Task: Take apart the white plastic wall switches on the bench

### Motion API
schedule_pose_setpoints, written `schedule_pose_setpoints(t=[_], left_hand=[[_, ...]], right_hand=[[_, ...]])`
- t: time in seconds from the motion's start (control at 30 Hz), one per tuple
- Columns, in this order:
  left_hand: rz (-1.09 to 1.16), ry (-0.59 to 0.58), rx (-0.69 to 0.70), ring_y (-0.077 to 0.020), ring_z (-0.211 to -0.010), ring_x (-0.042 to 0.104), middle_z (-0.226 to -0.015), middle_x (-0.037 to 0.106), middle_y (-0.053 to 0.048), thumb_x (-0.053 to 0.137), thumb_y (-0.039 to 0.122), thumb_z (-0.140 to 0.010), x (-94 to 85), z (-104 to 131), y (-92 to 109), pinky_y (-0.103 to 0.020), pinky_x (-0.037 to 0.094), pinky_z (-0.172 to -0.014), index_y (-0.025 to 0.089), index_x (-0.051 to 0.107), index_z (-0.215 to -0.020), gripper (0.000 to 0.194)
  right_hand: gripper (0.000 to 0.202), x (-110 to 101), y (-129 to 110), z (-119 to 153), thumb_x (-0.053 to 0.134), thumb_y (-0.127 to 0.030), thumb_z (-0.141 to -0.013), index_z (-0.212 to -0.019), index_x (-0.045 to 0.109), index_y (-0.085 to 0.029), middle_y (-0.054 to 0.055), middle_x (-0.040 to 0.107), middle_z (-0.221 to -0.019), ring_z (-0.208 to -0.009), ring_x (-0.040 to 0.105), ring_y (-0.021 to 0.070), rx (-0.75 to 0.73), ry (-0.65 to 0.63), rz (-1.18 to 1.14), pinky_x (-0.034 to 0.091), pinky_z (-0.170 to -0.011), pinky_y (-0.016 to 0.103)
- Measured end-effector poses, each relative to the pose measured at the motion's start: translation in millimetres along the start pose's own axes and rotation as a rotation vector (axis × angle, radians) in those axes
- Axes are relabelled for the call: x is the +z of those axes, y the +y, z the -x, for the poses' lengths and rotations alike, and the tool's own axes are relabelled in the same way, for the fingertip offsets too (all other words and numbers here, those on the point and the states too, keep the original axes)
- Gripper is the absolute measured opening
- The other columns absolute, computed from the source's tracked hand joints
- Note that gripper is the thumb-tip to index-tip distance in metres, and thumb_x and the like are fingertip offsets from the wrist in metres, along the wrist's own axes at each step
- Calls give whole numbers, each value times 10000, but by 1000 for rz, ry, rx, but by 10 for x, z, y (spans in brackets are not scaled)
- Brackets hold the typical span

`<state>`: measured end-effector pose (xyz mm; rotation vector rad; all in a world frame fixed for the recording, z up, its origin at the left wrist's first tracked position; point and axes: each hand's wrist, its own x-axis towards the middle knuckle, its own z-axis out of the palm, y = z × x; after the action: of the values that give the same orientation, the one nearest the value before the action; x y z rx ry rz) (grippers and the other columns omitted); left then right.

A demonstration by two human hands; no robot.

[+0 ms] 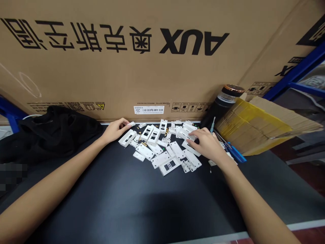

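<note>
Many white plastic parts [159, 159] lie in a loose pile on the dark table [122, 200], some of them frames with rectangular slots. Small brass-coloured pieces [144, 144] are scattered among them. At the pile's left end, my left hand [115, 129] pinches a small white part [131, 124] between thumb and fingers, just above a slotted white housing [127, 138]. On the right, my right hand [205, 144] has its thumb and fingers apart, touching white housings [186, 133] at the pile's edge. Whether it grips one cannot be told.
A large cardboard box [122, 78] stands upright behind the pile. Black cloth [58, 132] lies at the left. A dark bottle [218, 106], a taped carton [256, 125], a thin screwdriver [212, 124] and blue-handled tools [236, 152] are at the right.
</note>
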<state>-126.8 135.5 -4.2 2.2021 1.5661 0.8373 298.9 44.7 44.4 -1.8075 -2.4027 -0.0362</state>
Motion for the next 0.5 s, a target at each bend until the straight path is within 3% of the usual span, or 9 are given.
schedule_pose_setpoints(t=[0.27, 0.4, 0.5], left_hand=[[97, 31, -6, -142, -668, 577, -1053, 733, -67, 691, 535, -793, 23, -2, -77, -290, 473, -690, 201, 638, -1062, 432], [138, 51, -33, -172, -723, 621, -1064, 752, -78, 672, 543, -813, 52, 9, -89, -320, 503, -753, 204, 651, -1099, 444], [186, 78, -55, -203, -850, 679, -1083, 755, -82, 619, 536, -862, 77, 6, -107, -334, 519, -836, 206, 663, -1110, 415]], right_hand=[[347, -76, 8, -18, 421, -363, -1010, -1025, 709, -170, 124, 681, -1209, -1107, 570, 281, 56, 82, 21, 463, -894, 392], [352, -202, -23, 136, 423, -395, -1011, -1043, 693, -172, 113, 707, -1104, -1082, 606, 275, 69, 44, 38, 487, -873, 383], [348, -211, -85, 252, 434, -409, -1016, -1068, 696, -188, 106, 692, -1160, -1098, 629, 267, 77, -2, 45, 505, -851, 363]])
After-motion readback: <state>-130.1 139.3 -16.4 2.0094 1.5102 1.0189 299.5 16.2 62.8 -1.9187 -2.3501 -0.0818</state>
